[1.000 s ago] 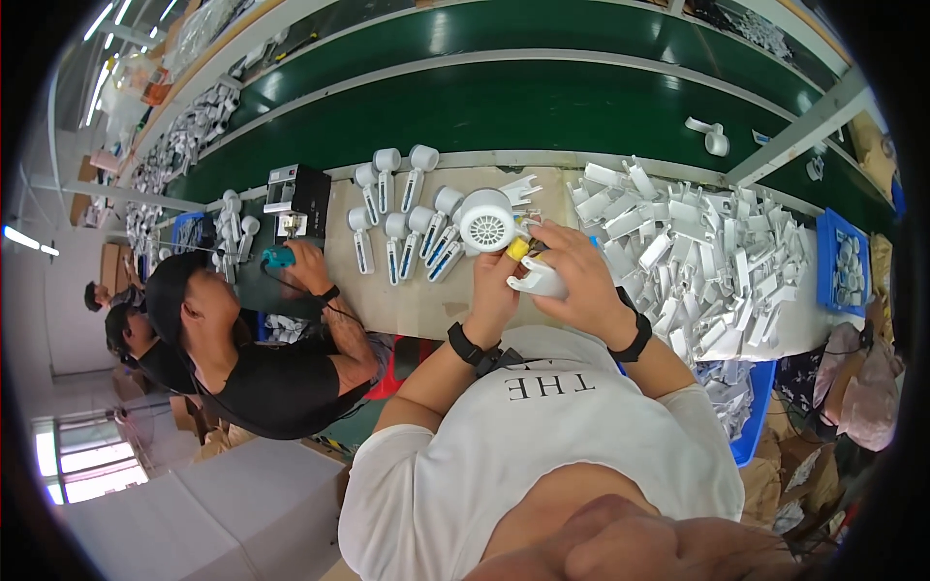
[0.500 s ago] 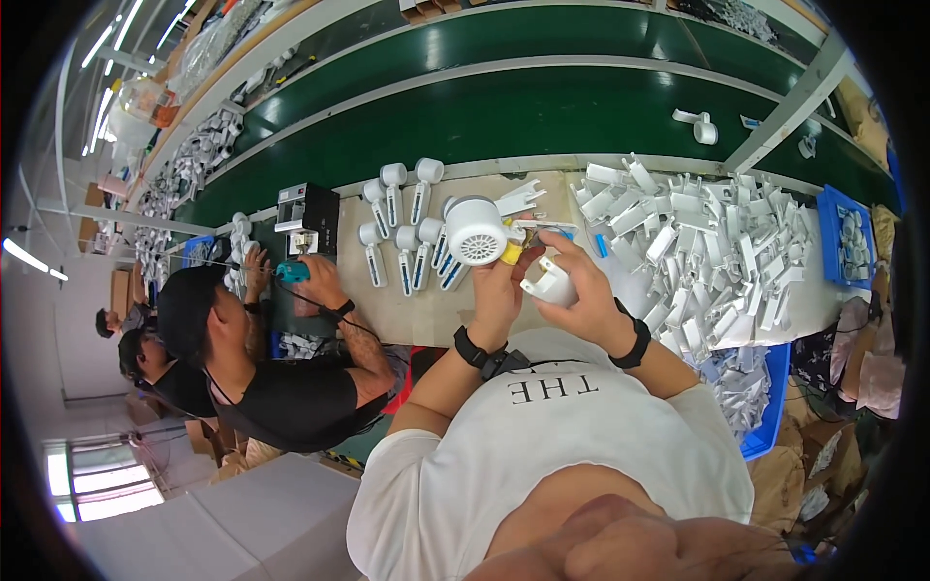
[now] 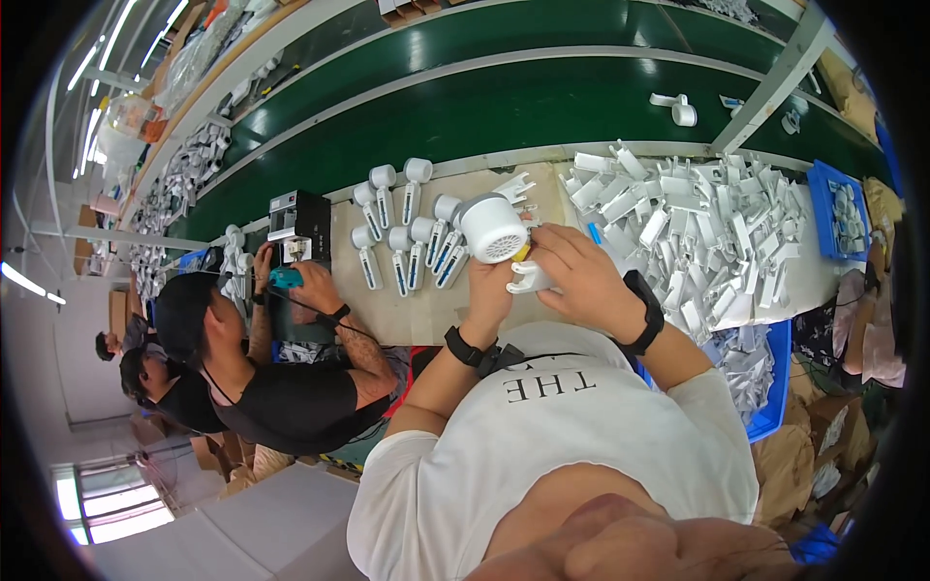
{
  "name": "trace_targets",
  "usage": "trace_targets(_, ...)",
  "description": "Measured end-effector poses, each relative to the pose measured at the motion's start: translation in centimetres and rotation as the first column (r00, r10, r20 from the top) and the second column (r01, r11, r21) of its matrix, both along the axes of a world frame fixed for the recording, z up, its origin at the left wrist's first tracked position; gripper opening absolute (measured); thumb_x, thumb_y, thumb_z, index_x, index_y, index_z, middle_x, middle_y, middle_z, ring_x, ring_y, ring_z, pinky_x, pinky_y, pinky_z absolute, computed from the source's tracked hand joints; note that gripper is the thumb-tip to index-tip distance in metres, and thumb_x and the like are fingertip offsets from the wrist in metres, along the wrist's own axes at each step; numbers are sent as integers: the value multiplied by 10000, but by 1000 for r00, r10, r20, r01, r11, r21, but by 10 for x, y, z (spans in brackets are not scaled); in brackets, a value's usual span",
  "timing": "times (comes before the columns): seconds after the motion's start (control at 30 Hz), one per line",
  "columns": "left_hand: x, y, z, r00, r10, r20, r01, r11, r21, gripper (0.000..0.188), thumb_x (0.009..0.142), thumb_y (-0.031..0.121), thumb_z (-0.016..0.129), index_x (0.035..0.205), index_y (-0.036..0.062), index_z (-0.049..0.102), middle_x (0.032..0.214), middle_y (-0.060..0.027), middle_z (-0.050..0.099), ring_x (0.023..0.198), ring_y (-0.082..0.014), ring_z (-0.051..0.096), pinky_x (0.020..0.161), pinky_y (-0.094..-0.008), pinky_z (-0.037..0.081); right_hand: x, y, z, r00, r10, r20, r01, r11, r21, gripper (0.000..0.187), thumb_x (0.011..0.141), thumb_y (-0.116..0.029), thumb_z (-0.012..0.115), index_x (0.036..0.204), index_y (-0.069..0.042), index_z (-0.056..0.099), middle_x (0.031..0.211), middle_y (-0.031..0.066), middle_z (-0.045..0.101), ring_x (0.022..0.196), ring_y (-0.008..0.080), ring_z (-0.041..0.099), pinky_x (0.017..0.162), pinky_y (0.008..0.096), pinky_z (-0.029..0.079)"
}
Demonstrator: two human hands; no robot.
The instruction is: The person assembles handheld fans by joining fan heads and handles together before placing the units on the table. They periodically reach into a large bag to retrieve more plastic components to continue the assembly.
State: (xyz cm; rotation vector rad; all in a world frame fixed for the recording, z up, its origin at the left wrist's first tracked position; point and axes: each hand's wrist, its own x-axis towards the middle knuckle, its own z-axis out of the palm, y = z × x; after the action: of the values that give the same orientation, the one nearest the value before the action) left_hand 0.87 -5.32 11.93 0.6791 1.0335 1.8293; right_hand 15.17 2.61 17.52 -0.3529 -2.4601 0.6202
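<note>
My left hand (image 3: pixel 489 293) is wrapped round a white round-headed device (image 3: pixel 492 232) with a slotted grille on its face and a grey collar. A bit of yellow shows beside the head. My right hand (image 3: pixel 587 276) grips a white curved plastic shell (image 3: pixel 528 279) with a notched end, held up against the device's lower part. The fingers of that hand cover most of where the two meet. Just beyond, several finished-looking white devices (image 3: pixel 399 259) with dark and blue strips on their handles lie in rows on the bench.
A large heap of white plastic shells (image 3: pixel 693 232) covers the bench's right side. Blue bins (image 3: pixel 841 213) stand right of it and below. At left a co-worker (image 3: pixel 281 387) holds a teal power screwdriver (image 3: pixel 287 278) near a black machine (image 3: pixel 298 228). A green conveyor (image 3: pixel 581 107) runs behind.
My right hand has moved in over the device, bringing the white shell against it. Its fingers now cover the inner parts seen before. The view has shifted slightly.
</note>
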Motion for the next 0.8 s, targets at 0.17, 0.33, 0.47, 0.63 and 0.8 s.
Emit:
trace_targets(0.17, 8, 4, 5, 986, -13, 169, 22, 999, -50, 302, 847, 77, 537, 1141, 27, 495, 1144, -96, 537, 960, -170, 568, 777, -292, 497, 4, 7, -7, 999, -2, -48, -7, 983, -184, 506, 627, -111, 680, 1097, -44, 505, 1146, 137, 512, 1032, 308, 510, 874, 348, 426)
trace_targets(0.33, 11, 9, 17, 957, 7, 290, -13, 1000, 20, 292, 883, 148, 499, 1168, 86, 478, 1193, -56, 510, 1039, -177, 526, 802, -352, 488, 10, 5, -16, 967, -220, -125, 178, 942, -284, 563, 663, -86, 682, 1175, -32, 455, 1199, 171, 485, 1105, 329, 471, 889, 371, 416)
trace_targets(0.47, 13, 7, 15, 951, 8, 309, -10, 1000, 4, 305, 881, 146, 500, 1177, 81, 466, 1204, -62, 498, 1058, -174, 509, 843, -369, 466, 7, 0, -6, 965, -256, -65, 243, 958, -154, 547, 683, -93, 666, 1182, -33, 450, 1197, 171, 493, 1107, 333, 475, 901, 375, 414)
trace_targets(0.63, 22, 3, 15, 943, -1, 332, -7, 1000, 25, 314, 883, 150, 492, 1179, 51, 457, 1175, -70, 510, 1033, -166, 513, 850, -351, 447, -1, -5, -4, 970, -242, -31, 241, 970, -30, 591, 655, -77, 659, 1199, -28, 433, 1236, 161, 457, 1091, 332, 478, 886, 369, 422)
trace_targets(0.8, 31, -1, 8, 940, 70, 333, -72, 997, -7, 295, 885, 156, 491, 1155, 40, 472, 1131, -53, 524, 994, -151, 522, 812, -306, 445, -9, -13, -9, 967, -255, 1, 255, 966, -39, 616, 644, -75, 653, 1213, -33, 423, 1238, 161, 453, 1049, 330, 499, 865, 371, 432)
